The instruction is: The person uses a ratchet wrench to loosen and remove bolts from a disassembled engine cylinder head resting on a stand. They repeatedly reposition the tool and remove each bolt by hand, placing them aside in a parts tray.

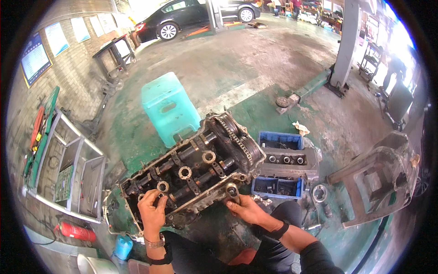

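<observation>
An open engine cylinder head point(191, 157) with camshafts, ringed openings and a timing chain lies tilted across my lap area. My left hand point(152, 210) is at its near left end, fingers closed beside a ringed opening point(163, 186); what they hold, if anything, is too small to make out. My right hand point(244, 210) grips a cylindrical metal piece with a rounded top point(232, 191) at the near right edge of the head.
A turquoise stool point(169, 98) stands behind the head. Rightward are blue parts bins point(278, 194), a valve cover point(292, 162) and a large casting point(374, 178). Leftward are a metal cart point(84, 182), red extinguisher point(75, 230) and blue jug point(123, 246). People point(296, 9) stand beyond.
</observation>
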The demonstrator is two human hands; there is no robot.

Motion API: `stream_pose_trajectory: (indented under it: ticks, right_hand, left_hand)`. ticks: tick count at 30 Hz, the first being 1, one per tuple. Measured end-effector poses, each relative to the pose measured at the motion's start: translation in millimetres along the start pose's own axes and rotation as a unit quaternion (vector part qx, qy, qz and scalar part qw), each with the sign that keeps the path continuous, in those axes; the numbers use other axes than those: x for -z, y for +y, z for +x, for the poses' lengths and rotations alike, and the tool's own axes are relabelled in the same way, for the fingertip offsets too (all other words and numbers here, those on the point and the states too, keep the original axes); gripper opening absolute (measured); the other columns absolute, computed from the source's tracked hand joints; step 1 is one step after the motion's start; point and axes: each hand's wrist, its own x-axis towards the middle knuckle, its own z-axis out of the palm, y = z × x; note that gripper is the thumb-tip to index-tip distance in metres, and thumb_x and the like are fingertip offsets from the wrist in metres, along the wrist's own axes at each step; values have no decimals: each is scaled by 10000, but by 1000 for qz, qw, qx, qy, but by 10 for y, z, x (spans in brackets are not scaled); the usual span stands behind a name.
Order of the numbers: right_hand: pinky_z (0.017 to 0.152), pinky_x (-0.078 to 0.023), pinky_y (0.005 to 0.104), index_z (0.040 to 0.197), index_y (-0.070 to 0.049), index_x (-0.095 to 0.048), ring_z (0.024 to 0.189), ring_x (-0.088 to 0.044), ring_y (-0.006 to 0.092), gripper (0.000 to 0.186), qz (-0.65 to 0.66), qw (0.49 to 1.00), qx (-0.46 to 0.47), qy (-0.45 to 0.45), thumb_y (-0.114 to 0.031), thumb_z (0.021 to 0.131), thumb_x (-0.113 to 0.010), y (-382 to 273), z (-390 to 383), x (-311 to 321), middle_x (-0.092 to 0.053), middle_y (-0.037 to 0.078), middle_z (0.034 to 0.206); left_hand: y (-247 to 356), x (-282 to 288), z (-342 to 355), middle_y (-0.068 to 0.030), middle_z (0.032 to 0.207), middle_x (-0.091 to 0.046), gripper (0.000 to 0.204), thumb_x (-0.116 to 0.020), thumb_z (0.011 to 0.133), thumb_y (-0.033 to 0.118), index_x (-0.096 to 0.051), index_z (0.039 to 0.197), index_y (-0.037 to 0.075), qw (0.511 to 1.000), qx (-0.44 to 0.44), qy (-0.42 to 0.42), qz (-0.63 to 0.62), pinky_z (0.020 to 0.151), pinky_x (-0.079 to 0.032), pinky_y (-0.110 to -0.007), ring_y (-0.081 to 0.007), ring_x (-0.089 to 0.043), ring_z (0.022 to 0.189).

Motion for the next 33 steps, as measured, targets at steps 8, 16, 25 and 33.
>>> stream_pose_trajectory:
  ticks: [8, 16, 25, 33]
  right_hand:
    - [458, -387, 251, 1089, -23, -587, 518, -474, 96, 283, 91, 989, -110, -36, -295, 1014, -563, -714, -12, -416, -555, 19, 727]
    - [424, -451, 292, 1203, 32, -512, 489, -544, 184, 389, 151, 979, 100, -90, -280, 983, -588, -1227, -212, -690, -579, 112, 746]
    - [468, -407, 236, 1267, 1, -511, 550, -486, 91, 352, 2, 992, -41, -115, -217, 1001, -584, -925, -213, -656, -522, 1, 737]
    - [422, -400, 256, 1245, 13, -534, 485, -460, 123, 404, 117, 975, -108, -158, -323, 1022, -511, -1112, -29, -855, -514, 43, 717]
  left_hand:
    - [-105, -15, -43, -109, 1023, -656, 374, -801, 770, 94, -646, 1076, -56, 1000, -18, -13, 0, 694, -499, -283, -182, -611, 788]
    - [-227, 13, -75, -140, 1216, -650, 359, -717, 850, 87, -648, 1186, -21, 995, 35, -46, -84, 835, -524, -324, -231, -652, 994]
    - [-184, -6, -82, -176, 1068, -686, 290, -718, 818, 60, -682, 1095, -19, 997, -1, 0, -79, 814, -521, -360, -335, -665, 939]
    - [-239, -62, -79, -209, 1039, -691, 266, -708, 807, 129, -699, 1040, 1, 997, -24, 27, -74, 855, -517, -426, -370, -655, 977]
